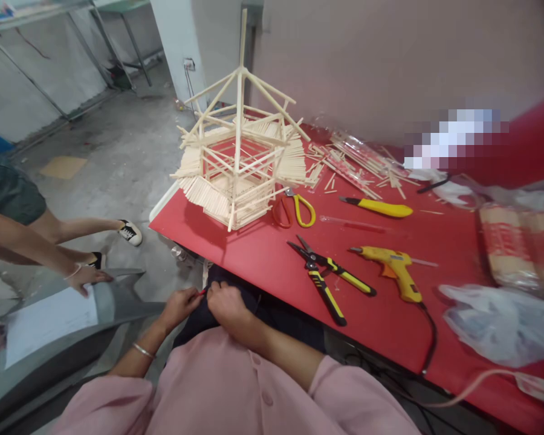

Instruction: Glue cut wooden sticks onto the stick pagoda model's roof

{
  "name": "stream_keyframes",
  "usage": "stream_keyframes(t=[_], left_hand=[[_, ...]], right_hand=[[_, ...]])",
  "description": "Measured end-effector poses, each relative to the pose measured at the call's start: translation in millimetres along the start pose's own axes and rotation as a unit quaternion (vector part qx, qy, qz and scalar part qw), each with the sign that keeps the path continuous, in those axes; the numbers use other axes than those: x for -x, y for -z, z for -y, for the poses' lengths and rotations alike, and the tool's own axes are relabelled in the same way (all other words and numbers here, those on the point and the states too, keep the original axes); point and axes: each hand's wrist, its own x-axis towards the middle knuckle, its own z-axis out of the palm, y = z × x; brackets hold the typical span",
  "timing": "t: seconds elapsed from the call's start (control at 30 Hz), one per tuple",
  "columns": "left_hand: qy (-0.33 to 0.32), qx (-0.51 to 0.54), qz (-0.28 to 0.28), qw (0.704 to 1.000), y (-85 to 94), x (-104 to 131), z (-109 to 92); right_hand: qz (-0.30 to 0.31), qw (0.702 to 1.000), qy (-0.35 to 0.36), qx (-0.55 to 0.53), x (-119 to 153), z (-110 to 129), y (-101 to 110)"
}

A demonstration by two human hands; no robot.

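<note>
Over my lap, near the table's front edge, my left hand [181, 307] pinches a small red and dark item [202, 292] that I cannot make out. Close beside it, my right hand [226, 302] has its fingers curled together at the item's other end; what it holds is hidden. Above my hands, a pagoda-like frame of pale wooden sticks [238, 157] stands upright at the left end of the red table [263, 260]. Scissors with one red and one yellow handle [304, 211] lie right of the frame.
Pliers [321, 278], a yellow glue gun [394, 266] and a yellow cutter [381, 207] lie on the table. Loose sticks [353, 166], plastic bags [503, 326] and packed sticks [508, 241] are farther right. At left, a person's hand [88, 277] rests on paper [49, 320].
</note>
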Motion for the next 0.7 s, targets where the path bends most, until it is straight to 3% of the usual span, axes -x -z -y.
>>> stream_keyframes(t=[0.17, 0.33, 0.57, 0.7], left_hand=[[-0.019, 0.019, -0.012, 1.000, 4.8, 19, 1], [-0.054, 0.109, -0.044, 0.992, 3.1, 11, -9], [-0.057, 0.171, -0.024, 0.983, 4.8, -1, -10], [-0.074, 0.184, 0.006, 0.980, 7.5, 2, -11]], right_hand=[[0.005, 0.999, 0.012, 0.033, -24, 15, 0], [-0.008, 0.997, -0.046, 0.053, -25, 19, -1], [-0.039, 0.991, 0.130, 0.006, -4, -12, 14], [-0.067, 0.991, 0.116, 0.002, 22, -12, 20]])
